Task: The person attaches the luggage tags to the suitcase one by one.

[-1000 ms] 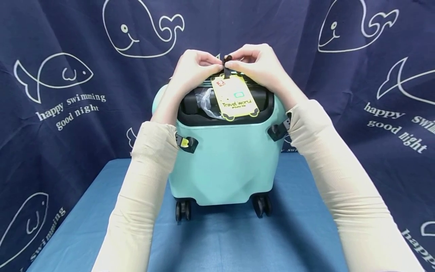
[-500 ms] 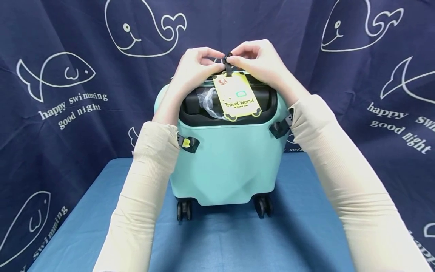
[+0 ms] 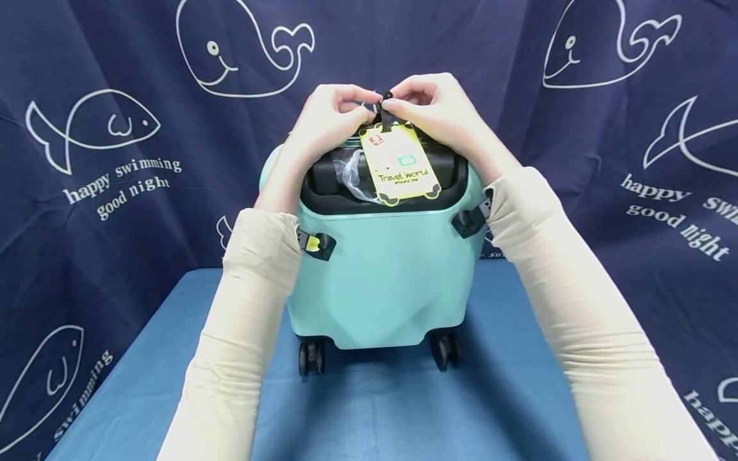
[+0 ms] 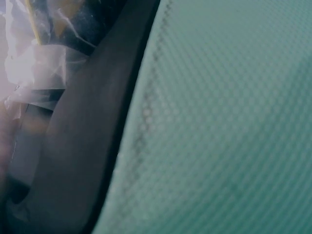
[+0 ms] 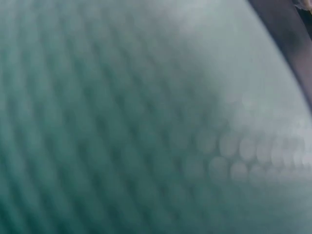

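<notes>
A yellow-edged luggage tag (image 3: 401,165) printed "Travel World" hangs by a black strap (image 3: 387,120) at the top of a mint-green suitcase (image 3: 383,275). At the strap's upper end, my left hand (image 3: 331,118) pinches from the left with thumb and forefinger. From the right, my right hand (image 3: 441,112) pinches the same strap near its tip. The fingertips nearly meet there, and how the strap is threaded is too small to tell. The left wrist view shows the suitcase's textured shell (image 4: 214,117) close up; in the right wrist view that shell (image 5: 122,122) is blurred.
The suitcase stands upright on black wheels (image 3: 446,349) on a blue-covered table (image 3: 369,410). Clear plastic film (image 3: 350,176) lies in the dark handle recess behind the tag. A navy curtain (image 3: 369,38) with white whale and fish drawings hangs behind.
Both hands stay at the strap, with small finger shifts. My left thumb has drawn back slightly from the strap, and more of the strap's tip shows between the fingers. The tag hangs nearly unchanged.
</notes>
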Tool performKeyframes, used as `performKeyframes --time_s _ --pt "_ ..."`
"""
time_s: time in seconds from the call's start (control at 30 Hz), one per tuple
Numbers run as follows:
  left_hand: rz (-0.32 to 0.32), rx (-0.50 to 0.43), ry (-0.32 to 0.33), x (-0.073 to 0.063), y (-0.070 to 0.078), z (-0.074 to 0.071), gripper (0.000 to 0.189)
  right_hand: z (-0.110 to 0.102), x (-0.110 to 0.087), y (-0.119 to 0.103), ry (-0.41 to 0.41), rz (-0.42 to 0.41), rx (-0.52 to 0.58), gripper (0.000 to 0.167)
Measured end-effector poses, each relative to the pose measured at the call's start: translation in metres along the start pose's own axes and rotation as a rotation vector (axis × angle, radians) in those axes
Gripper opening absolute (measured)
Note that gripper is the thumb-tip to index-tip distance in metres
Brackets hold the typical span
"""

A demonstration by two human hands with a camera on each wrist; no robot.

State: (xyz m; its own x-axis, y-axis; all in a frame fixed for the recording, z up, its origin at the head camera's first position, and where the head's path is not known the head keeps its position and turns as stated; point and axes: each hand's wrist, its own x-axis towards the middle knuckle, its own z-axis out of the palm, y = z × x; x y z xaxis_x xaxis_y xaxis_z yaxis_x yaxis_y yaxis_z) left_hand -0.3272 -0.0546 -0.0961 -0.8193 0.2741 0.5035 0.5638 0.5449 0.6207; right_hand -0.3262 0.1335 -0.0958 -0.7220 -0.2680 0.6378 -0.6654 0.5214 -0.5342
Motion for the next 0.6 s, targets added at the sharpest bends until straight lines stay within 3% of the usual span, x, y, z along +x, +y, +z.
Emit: performKeyframes --time_s 0.17,0.3,0.47,0.6 --pt "-0.027 0.018 0.015 -0.0025 0.0013 -0.0005 0.031 0.0009 -0.0001 -0.001 -0.009 0.025 -0.089 0.031" --pt "-0.03 0.002 0.01 -0.0025 0.0006 0.0008 0.031 0.0007 0.0 0.0015 0.009 -0.028 -0.112 0.029" --pt "-0.037 -0.013 -0.002 0.0015 0.0006 0.0028 0.045 -0.0006 0.0002 0.0048 0.056 -0.131 -0.084 0.022" --pt "-0.014 0.001 -0.009 0.0044 -0.0001 0.0044 0.044 -0.0005 0.0009 0.005 0.061 -0.097 -0.014 0.023"
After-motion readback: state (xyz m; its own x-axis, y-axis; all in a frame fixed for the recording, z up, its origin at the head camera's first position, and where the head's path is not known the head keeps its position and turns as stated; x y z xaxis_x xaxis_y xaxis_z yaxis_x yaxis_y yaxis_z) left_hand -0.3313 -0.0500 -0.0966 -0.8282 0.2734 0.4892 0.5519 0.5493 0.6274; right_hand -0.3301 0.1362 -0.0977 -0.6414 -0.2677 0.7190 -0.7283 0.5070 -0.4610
